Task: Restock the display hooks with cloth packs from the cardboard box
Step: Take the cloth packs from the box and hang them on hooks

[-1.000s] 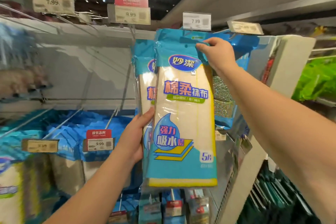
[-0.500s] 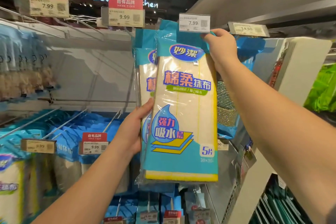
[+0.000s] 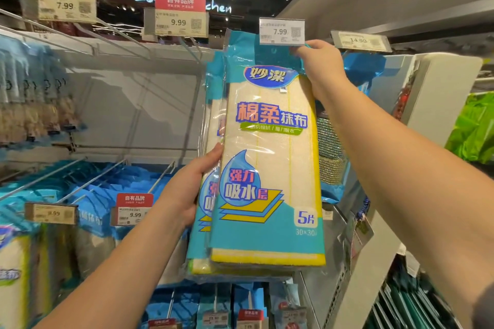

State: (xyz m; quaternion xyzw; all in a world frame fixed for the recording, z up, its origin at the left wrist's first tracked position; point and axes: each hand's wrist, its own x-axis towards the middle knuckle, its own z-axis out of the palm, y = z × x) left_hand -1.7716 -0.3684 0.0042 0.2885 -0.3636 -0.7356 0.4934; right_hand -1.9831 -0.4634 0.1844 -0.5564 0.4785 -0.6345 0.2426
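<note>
Shop aisle, hook wall ahead. At frame centre you hold a cloth pack [image 3: 270, 163]: left hand [image 3: 187, 189] grips its side, right hand [image 3: 319, 67] pinches the header under the 7.99 tag [image 3: 282, 31]. Hanging step; next, probably thread the header hole onto the hook, hidden here.

Left hand [image 3: 184, 189] and right hand [image 3: 318, 67]: I see both bare, with no gloves, rings or watch. Both forearms are uncovered; a dark sleeve edge [image 3: 481, 307] shows at lower right.
</note>
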